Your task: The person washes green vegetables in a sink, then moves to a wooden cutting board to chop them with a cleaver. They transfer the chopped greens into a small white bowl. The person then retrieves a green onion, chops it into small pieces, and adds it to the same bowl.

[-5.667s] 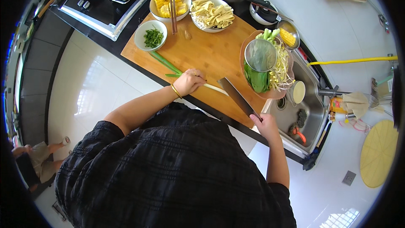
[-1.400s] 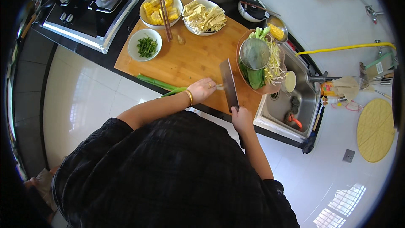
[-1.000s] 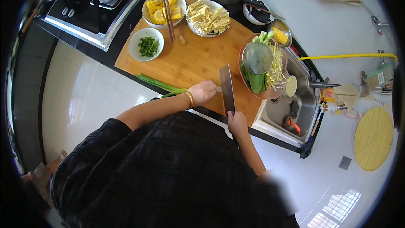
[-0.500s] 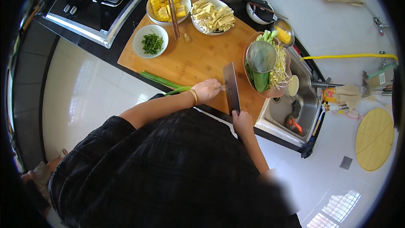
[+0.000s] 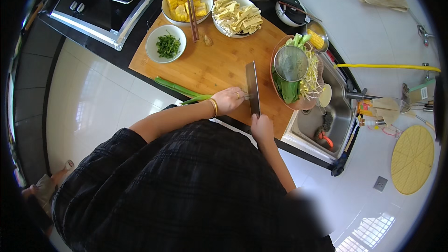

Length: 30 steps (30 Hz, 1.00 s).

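My right hand (image 5: 262, 128) is closed round the handle of a broad-bladed cleaver (image 5: 252, 86). Its blade stands on edge over the wooden cutting board (image 5: 219, 65), close beside my left fingertips. My left hand (image 5: 227, 100), with a ring and a bracelet, is closed and presses down on the board. A small pale piece of food (image 5: 246, 96) shows at its fingertips; its kind is too small to make out. Long green scallion leaves (image 5: 179, 88) lie along the near edge of the board, reaching to my left wrist.
Along the back stand bowls of corn (image 5: 204, 15) with chopsticks (image 5: 191, 9) across it, tofu skin (image 5: 238, 16) and chopped greens (image 5: 168, 46). A basket of vegetables (image 5: 291, 88) under a strainer sits right, beside the sink (image 5: 343, 133). A stove (image 5: 93, 14) is left.
The cleaver has shifted up and slightly left, closer to my left fingertips, its blade now more edge-on. My right hand has moved with it. My left hand stays in place.
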### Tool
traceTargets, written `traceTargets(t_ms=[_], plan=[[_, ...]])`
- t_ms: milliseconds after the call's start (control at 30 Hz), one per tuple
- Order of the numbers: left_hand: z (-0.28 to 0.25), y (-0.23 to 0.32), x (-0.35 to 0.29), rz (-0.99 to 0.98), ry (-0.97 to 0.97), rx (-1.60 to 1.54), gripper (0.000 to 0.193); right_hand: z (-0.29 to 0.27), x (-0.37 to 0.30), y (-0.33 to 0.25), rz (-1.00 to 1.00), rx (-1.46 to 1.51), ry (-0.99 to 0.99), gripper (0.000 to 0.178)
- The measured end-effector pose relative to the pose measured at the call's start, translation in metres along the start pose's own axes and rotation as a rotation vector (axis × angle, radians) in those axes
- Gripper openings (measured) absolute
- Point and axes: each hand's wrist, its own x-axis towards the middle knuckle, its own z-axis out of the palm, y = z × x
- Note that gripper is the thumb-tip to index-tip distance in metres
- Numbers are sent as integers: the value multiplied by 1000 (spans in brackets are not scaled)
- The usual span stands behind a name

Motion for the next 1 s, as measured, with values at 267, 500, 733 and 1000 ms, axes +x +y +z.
traceTargets(t_ms=[267,500,733,1000], plan=[[1,0,0,-22,19,-16,22,-22,-3,6,-1,81,54,40],[2,0,0,-28,23,-18,21,-19,-20,9,54,23,-62,37],[0,2,-1,5,45,11,20,0,-10,5,-30,7,13,37],[-2,1,-1,-25,86,-2,22,-1,14,-8,32,132,24,35]])
